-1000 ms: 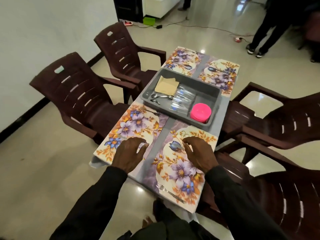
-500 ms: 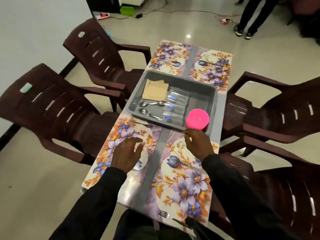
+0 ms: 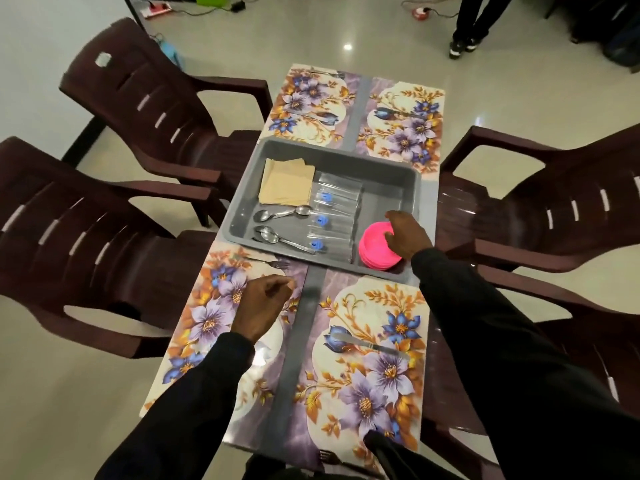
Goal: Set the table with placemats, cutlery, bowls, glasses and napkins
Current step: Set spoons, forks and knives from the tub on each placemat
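A grey tray (image 3: 384, 199) sits in the middle of the frame on the narrow grey table (image 3: 310, 327). Clear glasses (image 3: 337, 209) with blue stickers lie on their sides along the tray's centre. A stack of tan napkins (image 3: 285, 181) fills its upper-left corner, and a stack of pink bowls (image 3: 375, 245) its lower-right corner. A few spoons (image 3: 282, 213) lie at its lower left. The right hand (image 3: 407, 237) is on the bowls, fingers curled over the stack's right rim and gripping it.

That hand hides the right side of the bowls, so they cannot be counted. The glasses blur into each other and are also hard to count. The left sleeve covers much of the lower-left placemat (image 3: 214, 306). A fork (image 3: 334, 459) at the bottom edge is partly hidden by dark clothing.

Four dark brown plastic chairs flank the table, two at the left (image 3: 69, 237) and two at the right (image 3: 554, 202). The other floral placemats lie at lower right (image 3: 374, 358), upper left (image 3: 311, 102) and upper right (image 3: 405, 126). A person's legs (image 3: 467, 26) stand at the upper right. The left hand (image 3: 261, 306) is over the lower-left placemat, fingers loosely curled with nothing in them. A knife (image 3: 370, 346) lies across the lower-right placemat. Another fork (image 3: 273, 262) lies along the lower-left placemat's top edge, just below the tray.
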### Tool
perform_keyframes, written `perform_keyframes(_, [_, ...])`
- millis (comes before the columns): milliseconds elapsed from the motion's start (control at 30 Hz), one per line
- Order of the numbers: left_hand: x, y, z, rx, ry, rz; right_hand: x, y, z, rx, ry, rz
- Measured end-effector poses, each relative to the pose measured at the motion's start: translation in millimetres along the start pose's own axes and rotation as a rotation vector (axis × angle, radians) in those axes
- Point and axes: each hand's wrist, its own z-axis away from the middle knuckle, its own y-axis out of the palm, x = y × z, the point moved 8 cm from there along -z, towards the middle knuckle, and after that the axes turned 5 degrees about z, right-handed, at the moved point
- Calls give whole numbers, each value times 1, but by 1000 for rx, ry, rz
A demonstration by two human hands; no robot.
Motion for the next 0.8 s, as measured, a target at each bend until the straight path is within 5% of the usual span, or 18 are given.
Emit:
perform_keyframes(233, [28,2,1,-18,-331,525,-13,28,-47,194,29,-59])
perform_keyframes(800, [40,7,-2,43,-358,525,-16,43,-31,5,230,-268])
